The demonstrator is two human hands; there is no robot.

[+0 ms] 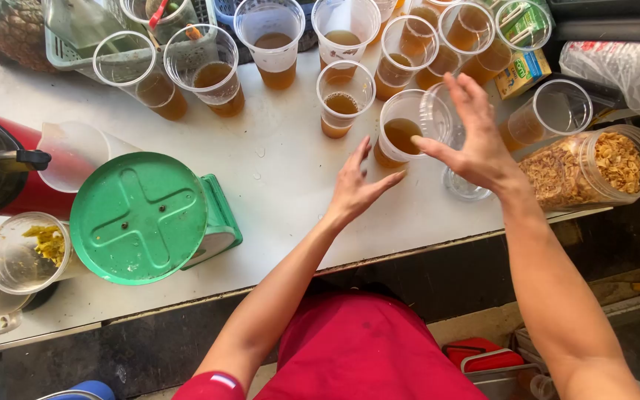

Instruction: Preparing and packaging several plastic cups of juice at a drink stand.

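While the right hand (pixel 475 141) pinches a clear domed plastic lid (pixel 435 112) by its edge over a clear plastic cup partly filled with amber liquid (pixel 400 138), the lid stands tilted against the cup's far rim and, as far as I can judge, is not yet pressed down. That cup sits near the front of the white tabletop (pixel 275 185), just ahead of both hands. The left hand (pixel 355 185) is empty, fingers spread and loose, hovering just beside the cup's near side without clearly touching it.

Judged by how things lie, the pouring looks largely done: about a dozen clear plastic cups (pixel 342 104) stand in a loose cluster behind the capped one, each holding some of the same amber liquid, though at uneven levels. None of those shows a lid, so capping looks barely begun. One more clear lid or small stack (pixel 462 185) lies on the tabletop just under the right wrist.

To the right, a clear plastic jar of brown dried flakes (pixel 594 169) lies on its side at the tabletop's edge, and a green drink carton (pixel 521 68) rests behind it. To the left stand a green round-topped kitchen scale (pixel 142 218), a translucent jug (pixel 72 152), a red-and-black juicer (pixel 1 167) and a clear tub with yellow pulp (pixel 27 248). A pineapple (pixel 9 30) sits at the far left corner.
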